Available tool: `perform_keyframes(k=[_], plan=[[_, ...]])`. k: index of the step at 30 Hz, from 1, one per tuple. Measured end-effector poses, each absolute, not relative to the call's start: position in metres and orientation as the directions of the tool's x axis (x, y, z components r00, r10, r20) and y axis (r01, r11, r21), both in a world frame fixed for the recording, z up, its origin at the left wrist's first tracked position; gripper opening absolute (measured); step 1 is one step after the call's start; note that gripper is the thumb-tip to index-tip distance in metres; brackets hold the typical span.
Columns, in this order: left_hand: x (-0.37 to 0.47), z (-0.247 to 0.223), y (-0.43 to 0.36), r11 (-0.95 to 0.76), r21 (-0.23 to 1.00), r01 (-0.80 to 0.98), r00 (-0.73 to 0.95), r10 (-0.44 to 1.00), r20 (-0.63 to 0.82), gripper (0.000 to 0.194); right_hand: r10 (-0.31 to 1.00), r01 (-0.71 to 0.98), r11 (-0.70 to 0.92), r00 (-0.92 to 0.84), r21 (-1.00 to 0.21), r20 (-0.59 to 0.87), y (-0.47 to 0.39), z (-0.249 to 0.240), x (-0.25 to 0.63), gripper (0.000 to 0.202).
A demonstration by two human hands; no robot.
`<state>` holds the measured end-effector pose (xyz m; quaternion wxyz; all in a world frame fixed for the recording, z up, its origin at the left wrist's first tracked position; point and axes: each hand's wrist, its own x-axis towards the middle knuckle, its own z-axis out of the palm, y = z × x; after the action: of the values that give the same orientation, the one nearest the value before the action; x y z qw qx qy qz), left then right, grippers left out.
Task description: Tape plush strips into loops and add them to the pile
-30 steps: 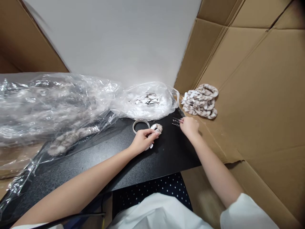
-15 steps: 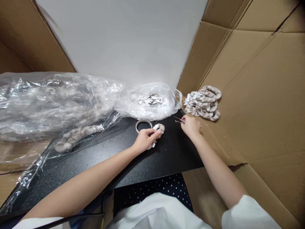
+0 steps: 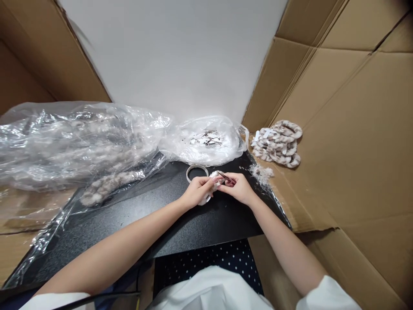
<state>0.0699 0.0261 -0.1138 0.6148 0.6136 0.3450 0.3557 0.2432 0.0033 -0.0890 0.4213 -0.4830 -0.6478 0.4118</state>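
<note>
A small fluffy white-and-brown plush ring with white patches is pinched between the thumb and fingers of my left hand. My fingers hide part of it. Closed around a slim, pointed metal tool, like small snips or tweezers, my right hand is right beside the left one. The tool's tip lies over the ring's upper edge, and the right fingertips meet the ring there. Just behind my left hand lies a roll of tape on the black tabletop.
A clear plastic bag of fluffy pieces spreads across the left. A white bag with metal clips stands at the back. On the right, beside cardboard, are stacked plush rings and a tuft of loose fluff.
My right hand has moved left with the pointed tool, from the loose fluff to the plush ring. My left hand keeps its pinch on the ring.
</note>
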Motion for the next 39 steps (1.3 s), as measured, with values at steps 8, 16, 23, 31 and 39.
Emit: perform_keyframes(k=[8,16,23,31,39], plan=[[0.068,-0.105,0.026,-0.002,0.999,-0.042,0.504,0.864,0.023,0.051,0.978,0.208,0.207,-0.039,-0.956,0.203,0.003,-0.092,0.234,0.03],[0.065,-0.11,0.029,-0.005,1.0,-0.003,0.58,0.815,0.006,0.045,0.977,0.141,0.17,0.105,-0.975,0.186,-0.001,-0.091,0.241,0.033],[0.066,-0.109,0.027,0.043,0.999,0.02,0.579,0.814,-0.046,0.045,0.982,0.177,0.145,0.093,-0.973,0.164,-0.003,-0.099,0.238,0.037],[0.061,-0.093,0.029,0.046,0.999,-0.002,0.553,0.832,-0.037,0.038,0.872,0.584,0.031,0.381,-0.811,0.307,-0.034,-0.1,0.315,0.045],[0.008,-0.068,0.047,0.094,0.974,-0.208,0.377,0.926,-0.008,0.041,0.79,0.843,-0.501,0.537,-0.194,0.295,-0.066,-0.116,0.462,0.031]])
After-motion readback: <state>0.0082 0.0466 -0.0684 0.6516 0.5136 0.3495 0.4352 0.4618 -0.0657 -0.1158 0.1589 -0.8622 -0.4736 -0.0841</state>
